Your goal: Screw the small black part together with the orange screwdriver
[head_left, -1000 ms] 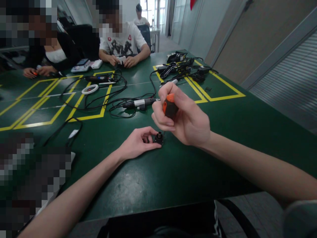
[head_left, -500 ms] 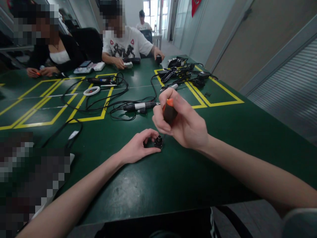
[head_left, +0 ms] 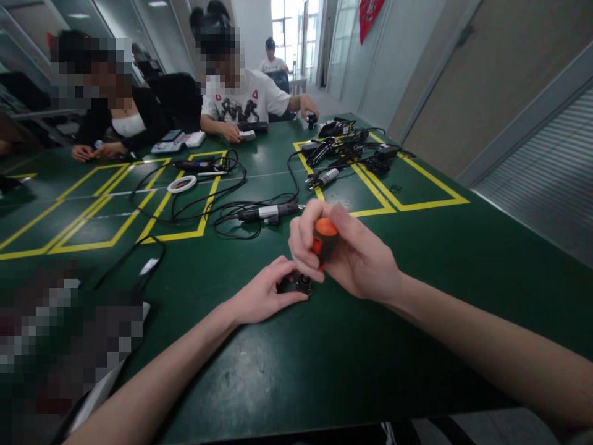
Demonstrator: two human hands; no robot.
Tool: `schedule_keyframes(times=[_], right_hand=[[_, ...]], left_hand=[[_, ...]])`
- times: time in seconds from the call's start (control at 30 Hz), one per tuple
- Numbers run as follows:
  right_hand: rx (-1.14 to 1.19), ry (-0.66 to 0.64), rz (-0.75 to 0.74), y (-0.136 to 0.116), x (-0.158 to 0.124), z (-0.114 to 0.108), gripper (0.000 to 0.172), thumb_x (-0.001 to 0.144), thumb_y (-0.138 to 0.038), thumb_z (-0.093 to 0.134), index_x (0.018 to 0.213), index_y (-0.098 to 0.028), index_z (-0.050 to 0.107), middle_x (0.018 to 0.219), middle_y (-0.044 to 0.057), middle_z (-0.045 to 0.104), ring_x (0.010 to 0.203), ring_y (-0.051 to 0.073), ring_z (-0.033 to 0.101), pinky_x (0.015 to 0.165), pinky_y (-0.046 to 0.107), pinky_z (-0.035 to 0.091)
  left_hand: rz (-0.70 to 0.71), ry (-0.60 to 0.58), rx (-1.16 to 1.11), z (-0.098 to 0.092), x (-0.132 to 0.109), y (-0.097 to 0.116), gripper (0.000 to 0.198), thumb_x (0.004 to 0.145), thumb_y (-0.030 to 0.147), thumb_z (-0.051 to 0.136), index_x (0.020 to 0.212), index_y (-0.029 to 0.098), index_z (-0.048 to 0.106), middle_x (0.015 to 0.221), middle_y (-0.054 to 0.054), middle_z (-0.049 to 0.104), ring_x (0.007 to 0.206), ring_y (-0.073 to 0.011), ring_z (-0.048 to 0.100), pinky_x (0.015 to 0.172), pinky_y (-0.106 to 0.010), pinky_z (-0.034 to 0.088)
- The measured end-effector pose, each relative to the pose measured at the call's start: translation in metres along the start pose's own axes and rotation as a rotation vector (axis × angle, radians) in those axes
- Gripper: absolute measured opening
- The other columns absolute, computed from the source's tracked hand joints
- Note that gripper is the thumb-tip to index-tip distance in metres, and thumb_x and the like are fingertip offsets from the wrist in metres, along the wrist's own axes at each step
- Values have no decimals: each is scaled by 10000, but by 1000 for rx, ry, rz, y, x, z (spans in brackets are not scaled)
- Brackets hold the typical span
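Observation:
On the green table [head_left: 259, 383], a small black round part [head_left: 304, 284] sits between the thumb and fingers of my left hand [head_left: 269, 292], which grips it from the left. Just above and to the right of it, my right hand [head_left: 352, 253] is wrapped round a dark handle with an orange end [head_left: 327, 230], held upright with the orange end up. The lower end of this tool points down at the black part and is mostly hidden behind my right fingers.
Beyond my hands lie a black and silver electric screwdriver [head_left: 271, 213] with cables, a white ring [head_left: 182, 183], another dark tool [head_left: 199, 165] and a cable pile [head_left: 338, 148] near yellow tape. Two people sit across the table. A blurred-out object lies at the left edge.
My right hand has come down closer to the black part, and the handle now stands more upright. The camera view has shifted, and the far person's hand has moved off a black object.

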State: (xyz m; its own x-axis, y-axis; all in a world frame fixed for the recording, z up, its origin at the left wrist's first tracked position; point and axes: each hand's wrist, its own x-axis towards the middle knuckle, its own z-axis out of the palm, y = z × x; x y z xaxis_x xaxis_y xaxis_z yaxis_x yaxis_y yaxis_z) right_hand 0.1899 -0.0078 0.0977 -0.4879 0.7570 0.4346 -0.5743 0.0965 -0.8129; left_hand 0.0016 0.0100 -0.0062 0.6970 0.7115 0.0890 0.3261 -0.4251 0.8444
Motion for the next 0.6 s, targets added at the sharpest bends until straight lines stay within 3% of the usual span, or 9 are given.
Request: schedule_keyframes(times=[0.07, 0.13, 0.27, 0.4, 0.47, 0.6], right_hand=[[-11, 7, 26, 0, 0, 0, 491, 1082, -534, 494, 757, -174, 573, 675, -29, 488, 523, 80, 416, 511, 247, 325], [19, 9, 68, -1, 0, 1, 521, 1075, -579, 474, 755, -178, 564, 634, -47, 426, 504, 77, 337, 474, 236, 270], [93, -50, 78, -2, -4, 1, 397, 1011, -601, 590, 907, -231, 487, 602, -97, 398, 491, 79, 255, 466, 211, 227], [101, -79, 75, 0, -5, -2, 306, 993, -476, 655, 914, -219, 510, 689, -70, 503, 503, 80, 381, 493, 233, 303], [55, -94, 91, 0, -4, -3, 377, 1039, -485, 563, 826, -174, 572, 741, -27, 520, 534, 91, 457, 522, 265, 338], [78, -72, 133, 0, -3, -1, 458, 1058, -542, 506, 800, -171, 581, 634, -59, 414, 517, 86, 312, 482, 240, 250]], left_hand=[[15, 8, -22, 0, 0, -1, 358, 947, 400, 754, 1262, 233, 725, 1157, -62, 705, 1092, -221, 653, 1048, -388, 534], [11, 3, -32, -1, 0, 0, 362, 942, 369, 760, 1270, 220, 727, 1188, -73, 708, 1133, -230, 652, 1083, -399, 517], [-24, -2, -68, -3, 2, 8, 323, 925, 346, 766, 1205, 192, 726, 1193, -75, 746, 1115, -233, 678, 1062, -397, 524], [-59, 35, -71, -1, 1, 8, 294, 892, 362, 797, 1111, 180, 724, 995, -34, 752, 913, -192, 670, 906, -337, 547], [-71, 24, -57, 0, 1, 5, 282, 897, 373, 793, 1092, 179, 732, 966, -32, 734, 885, -189, 651, 880, -333, 551], [-19, 52, -67, 2, 0, 2, 301, 905, 372, 784, 1143, 194, 733, 1103, -59, 736, 1031, -221, 658, 1007, -381, 541]])
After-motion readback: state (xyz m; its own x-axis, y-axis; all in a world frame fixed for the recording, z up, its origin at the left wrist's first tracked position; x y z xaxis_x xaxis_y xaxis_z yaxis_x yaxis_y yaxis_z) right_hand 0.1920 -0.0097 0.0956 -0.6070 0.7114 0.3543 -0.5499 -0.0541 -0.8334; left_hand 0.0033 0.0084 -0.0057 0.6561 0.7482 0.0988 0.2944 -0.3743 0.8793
